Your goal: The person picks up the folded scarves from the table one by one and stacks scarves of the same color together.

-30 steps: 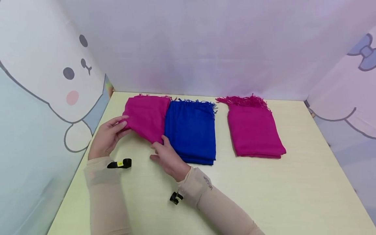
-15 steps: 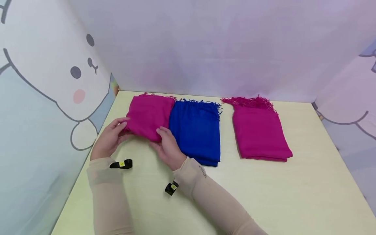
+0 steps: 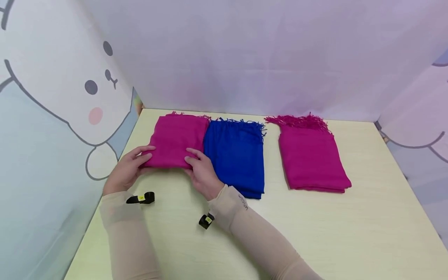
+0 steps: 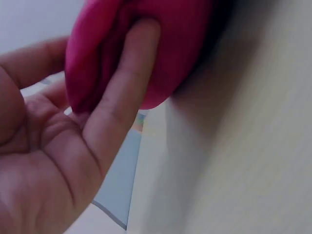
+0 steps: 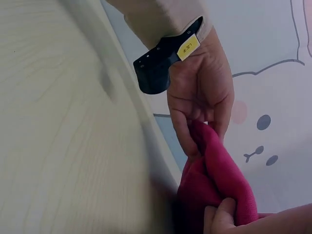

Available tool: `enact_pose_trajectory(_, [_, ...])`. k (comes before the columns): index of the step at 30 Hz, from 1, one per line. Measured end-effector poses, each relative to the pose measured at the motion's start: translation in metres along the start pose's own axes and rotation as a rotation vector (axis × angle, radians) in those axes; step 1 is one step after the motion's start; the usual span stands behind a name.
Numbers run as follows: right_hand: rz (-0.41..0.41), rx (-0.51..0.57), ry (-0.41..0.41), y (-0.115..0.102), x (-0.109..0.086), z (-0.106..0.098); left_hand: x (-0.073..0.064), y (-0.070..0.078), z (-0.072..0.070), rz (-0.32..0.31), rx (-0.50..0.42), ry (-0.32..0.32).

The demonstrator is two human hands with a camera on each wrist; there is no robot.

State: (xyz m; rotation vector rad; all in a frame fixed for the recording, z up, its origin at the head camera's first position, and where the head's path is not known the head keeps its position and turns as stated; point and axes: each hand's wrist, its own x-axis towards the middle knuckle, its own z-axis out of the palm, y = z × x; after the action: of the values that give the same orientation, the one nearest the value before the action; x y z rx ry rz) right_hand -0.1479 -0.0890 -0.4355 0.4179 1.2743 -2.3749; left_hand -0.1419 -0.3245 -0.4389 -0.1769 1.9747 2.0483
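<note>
A magenta fringed scarf (image 3: 178, 138), folded into a rectangle, lies at the back left of the table. My left hand (image 3: 126, 169) grips its near left corner, thumb on top and other fingers beneath. The near right corner is pinched the same way by my right hand (image 3: 204, 173). In the left wrist view, one finger of my left hand (image 4: 63, 146) presses against the underside of the folded cloth (image 4: 180, 44). The near edge is lifted slightly, with a shadow below. Against its right side lies a folded blue scarf (image 3: 234, 155), also fringed.
Farther right, a second folded magenta scarf (image 3: 313, 159) has its tassels toward the back. The pale wooden table (image 3: 350, 229) meets a plain back curtain (image 3: 259, 54). A cartoon-printed curtain (image 3: 52, 97) runs along the left edge.
My right hand has shifted its hold, bringing its thumb on top of the scarf. The slanting near edge has become straight and level. The head view has turned slightly left.
</note>
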Motion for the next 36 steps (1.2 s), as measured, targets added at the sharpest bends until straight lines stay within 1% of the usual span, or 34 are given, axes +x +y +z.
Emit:
enact_pose_trajectory(1, [0.0,0.008,-0.001,-0.001,0.0,-0.001,0.0,0.0,-0.001,0.006,-0.014,-0.006])
enact_pose_trajectory(4, [0.008,0.012,0.0,-0.002,0.001,-0.003,-0.001,0.001,-0.002,0.003,0.004,-0.011])
enact_pose_trajectory(5, [0.013,0.009,-0.003,-0.002,0.001,-0.004,-0.001,0.002,-0.002,0.005,0.017,0.0])
enact_pose_trajectory(7, [0.012,0.006,-0.011,-0.003,0.002,-0.005,-0.001,0.004,0.0,0.028,0.02,0.024])
enact_pose_trajectory(11, [-0.03,-0.048,-0.047,-0.01,0.001,-0.007,-0.003,0.011,0.005,0.123,0.05,0.088])
enact_pose_trajectory(16, [-0.119,-0.108,-0.113,-0.025,-0.002,-0.01,-0.008,0.023,0.015,0.25,0.106,0.132])
enact_pose_trajectory(20, [-0.172,-0.092,-0.194,-0.039,-0.004,-0.014,-0.013,0.034,0.024,0.359,0.115,0.153])
enact_pose_trajectory(24, [-0.246,-0.116,-0.286,-0.051,-0.009,-0.019,-0.016,0.045,0.036,0.451,0.131,0.196])
enact_pose_trajectory(26, [-0.284,-0.148,-0.333,-0.057,-0.012,-0.021,-0.018,0.05,0.042,0.491,0.141,0.23])
enact_pose_trajectory(29, [-0.337,-0.214,-0.388,-0.066,-0.017,-0.026,-0.023,0.056,0.049,0.529,0.151,0.29])
enact_pose_trajectory(33, [-0.422,-0.343,-0.411,-0.076,-0.024,-0.031,-0.03,0.064,0.058,0.559,0.181,0.367])
enact_pose_trajectory(36, [-0.488,-0.414,-0.404,-0.082,-0.03,-0.035,-0.034,0.069,0.066,0.594,0.202,0.399])
